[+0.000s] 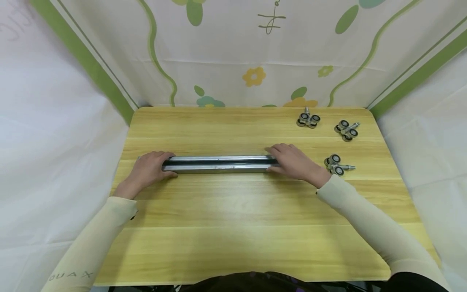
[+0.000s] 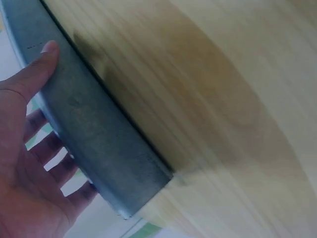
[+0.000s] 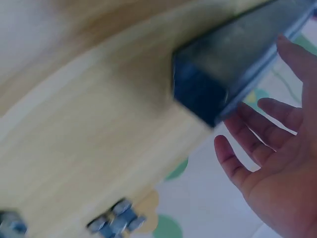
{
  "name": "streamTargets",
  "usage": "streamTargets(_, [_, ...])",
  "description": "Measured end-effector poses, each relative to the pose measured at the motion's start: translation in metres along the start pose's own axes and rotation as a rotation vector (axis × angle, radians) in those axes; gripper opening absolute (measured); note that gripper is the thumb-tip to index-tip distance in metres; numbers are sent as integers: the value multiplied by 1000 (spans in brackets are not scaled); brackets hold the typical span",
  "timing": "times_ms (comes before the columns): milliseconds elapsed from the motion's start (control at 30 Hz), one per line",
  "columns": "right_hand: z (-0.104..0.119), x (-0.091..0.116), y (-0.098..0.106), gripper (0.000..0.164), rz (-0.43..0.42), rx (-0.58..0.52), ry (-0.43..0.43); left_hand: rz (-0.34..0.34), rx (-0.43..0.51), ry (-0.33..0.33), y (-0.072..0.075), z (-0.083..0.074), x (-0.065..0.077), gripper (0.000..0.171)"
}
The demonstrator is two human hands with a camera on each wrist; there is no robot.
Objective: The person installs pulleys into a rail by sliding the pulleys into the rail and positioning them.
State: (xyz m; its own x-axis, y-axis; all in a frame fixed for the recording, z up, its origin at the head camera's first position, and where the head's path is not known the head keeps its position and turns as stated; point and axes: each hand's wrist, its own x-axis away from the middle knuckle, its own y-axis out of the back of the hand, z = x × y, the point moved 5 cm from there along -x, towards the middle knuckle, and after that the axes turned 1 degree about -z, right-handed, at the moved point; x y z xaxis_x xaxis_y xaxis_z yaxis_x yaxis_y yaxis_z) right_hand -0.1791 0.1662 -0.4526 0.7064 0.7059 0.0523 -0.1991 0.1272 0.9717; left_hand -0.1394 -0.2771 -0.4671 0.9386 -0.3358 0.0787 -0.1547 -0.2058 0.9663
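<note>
A long grey metal channel rail (image 1: 219, 164) lies crosswise on the wooden table, its slotted side facing up. My left hand (image 1: 147, 168) grips the rail near its left end. In the left wrist view the thumb (image 2: 42, 69) presses the rail's near face (image 2: 94, 119), with the other fingers on the far side. My right hand (image 1: 293, 162) holds the opposite end, thumb on the near side and fingers across the far side. In the right wrist view the rail's open end (image 3: 198, 89) extends past the right hand (image 3: 277, 153).
Three four-wheeled roller trolleys with threaded stems lie at the table's right: one at the back (image 1: 308, 118), another farther right (image 1: 347, 130), a third (image 1: 338, 165) close beside the right wrist. A printed white cloth (image 1: 219, 44) hangs behind the wooden table (image 1: 233, 243) and at its sides.
</note>
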Motion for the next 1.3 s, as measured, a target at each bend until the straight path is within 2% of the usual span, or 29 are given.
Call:
streamTargets(200, [-28,28,25,68,-142,38,-1,10,7,15,-4,5,2,71])
streamTargets(300, [-44,47,38,64,-202,43,-32,12,20,17,-5,7,1,73])
streamTargets(467, [-72,81,50,63,-238,51,-117,21,69,9,-10,10,-2,72])
streamTargets(700, [-112,127,55,62,-172,40,-295,29,114,8,-17,14,-3,70])
streamTargets(833, [-132,147,56,55,-171,32,-355,23,149,10,-16,15,-3,69])
streamTargets(1000, [-150,165,50,47,-148,42,-379,14,171,15,-17,16,-2,69])
streamTargets(1300, [-165,179,30,45,27,-48,-401,2,177,18,-22,18,1,68])
